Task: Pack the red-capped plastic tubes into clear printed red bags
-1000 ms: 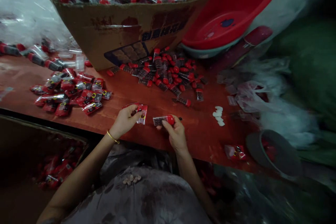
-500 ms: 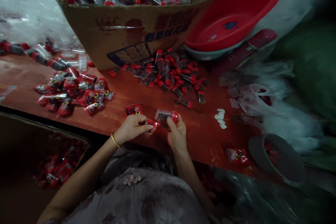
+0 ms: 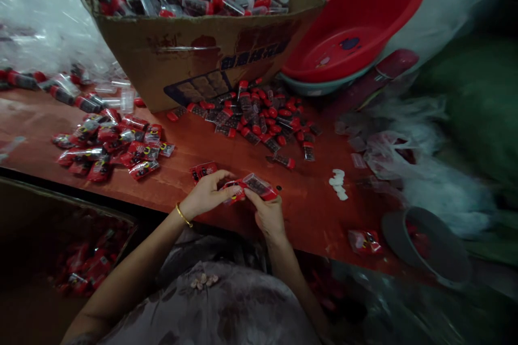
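1. Left hand (image 3: 206, 194), just below frame centre: thumb and fingers are closed in a pinch on a red printed wrapper (image 3: 233, 195).
2. Right hand (image 3: 270, 218), adjacent, to the right: fingers are closed on the red-capped end of a clear tube (image 3: 259, 185). The tube lies close against the wrapper; whether it is inserted cannot be told.
3. Second wrapper (image 3: 203, 171): lies on the table (image 3: 311, 210), above the left hand.
4. Loose tubes (image 3: 259, 118): heaped at upper centre.

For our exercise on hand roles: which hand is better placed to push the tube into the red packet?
Probably the right hand: it grips the tube near its red end, while the left hand pinches the red packet near the other end.
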Tool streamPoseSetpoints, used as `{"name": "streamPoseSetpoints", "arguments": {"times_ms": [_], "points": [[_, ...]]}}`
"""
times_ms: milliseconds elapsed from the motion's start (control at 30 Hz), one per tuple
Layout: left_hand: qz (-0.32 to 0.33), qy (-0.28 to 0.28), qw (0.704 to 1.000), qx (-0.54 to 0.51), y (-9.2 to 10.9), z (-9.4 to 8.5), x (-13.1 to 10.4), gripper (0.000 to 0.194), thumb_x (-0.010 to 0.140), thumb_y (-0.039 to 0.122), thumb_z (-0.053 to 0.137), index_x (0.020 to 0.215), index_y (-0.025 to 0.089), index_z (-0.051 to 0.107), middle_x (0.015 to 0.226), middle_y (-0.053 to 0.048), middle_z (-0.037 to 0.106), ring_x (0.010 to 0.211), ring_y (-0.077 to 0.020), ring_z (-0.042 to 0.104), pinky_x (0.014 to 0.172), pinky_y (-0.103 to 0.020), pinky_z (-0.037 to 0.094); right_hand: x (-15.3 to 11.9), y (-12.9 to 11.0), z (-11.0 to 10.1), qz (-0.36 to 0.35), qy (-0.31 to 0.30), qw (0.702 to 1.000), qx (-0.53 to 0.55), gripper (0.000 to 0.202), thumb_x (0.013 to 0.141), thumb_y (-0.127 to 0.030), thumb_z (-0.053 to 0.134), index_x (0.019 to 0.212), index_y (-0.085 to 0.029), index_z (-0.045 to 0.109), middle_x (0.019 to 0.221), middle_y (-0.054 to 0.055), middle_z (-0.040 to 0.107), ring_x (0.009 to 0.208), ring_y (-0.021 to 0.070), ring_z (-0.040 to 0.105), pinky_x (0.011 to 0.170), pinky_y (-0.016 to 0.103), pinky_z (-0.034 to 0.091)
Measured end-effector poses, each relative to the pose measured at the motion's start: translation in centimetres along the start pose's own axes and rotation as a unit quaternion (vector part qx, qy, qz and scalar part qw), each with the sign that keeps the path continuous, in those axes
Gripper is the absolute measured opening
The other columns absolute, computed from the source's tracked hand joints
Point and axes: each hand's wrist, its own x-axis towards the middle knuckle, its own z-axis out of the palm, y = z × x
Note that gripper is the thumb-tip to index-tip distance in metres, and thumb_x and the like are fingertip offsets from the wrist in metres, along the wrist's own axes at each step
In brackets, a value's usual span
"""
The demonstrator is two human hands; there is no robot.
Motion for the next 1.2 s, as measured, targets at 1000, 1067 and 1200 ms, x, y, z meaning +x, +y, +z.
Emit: {"name": "streamPoseSetpoints", "arguments": {"times_ms": [1000,1067,1200], "points": [[-0.159,0.24,0.888,-0.359,-1.5,1.8,-0.8,0.044,0.045,0.04,0.084,0.073,0.012,0.064,0.062,-0.001,0.067,0.05,-0.0094,0.059,0.052,-0.021,0.05,3.1,-0.7,-0.5,-0.16,-0.074,0.931,-0.32,0.025,0.088,-0.039,0.044,0.095,-0.022,0.061,0.093,0.006,0.066,0.09,0.0207,0.059,0.084,0.037,0.047],[-0.17,0.202,0.886,-0.38,-1.3,0.9,-0.7,0.04,0.05,0.04,0.083,0.071,0.012,0.064,0.063,-0.002,0.067,0.053,-0.0105,0.061,0.054,-0.021,0.05,5.8,-1.8,-2.7,-0.227,-0.095,0.854,-0.458,0.026,0.083,-0.036,0.051,0.102,-0.022,0.061,0.109,0.01,0.063,0.109,0.0272,0.051,0.098,0.046,0.036],[-0.187,0.133,0.877,-0.422,-0.8,-0.3,-0.7,0.033,0.06,0.041,0.078,0.073,0.014,0.064,0.068,-0.004,0.068,0.058,-0.0115,0.062,0.058,-0.023,0.051,9.1,-2.3,-5.8,-0.235,-0.156,0.764,-0.581,0.03,0.077,-0.037,0.059,0.101,-0.018,0.061,0.117,0.015,0.059,0.114,0.0332,0.046,0.096,0.053,0.034]]}}
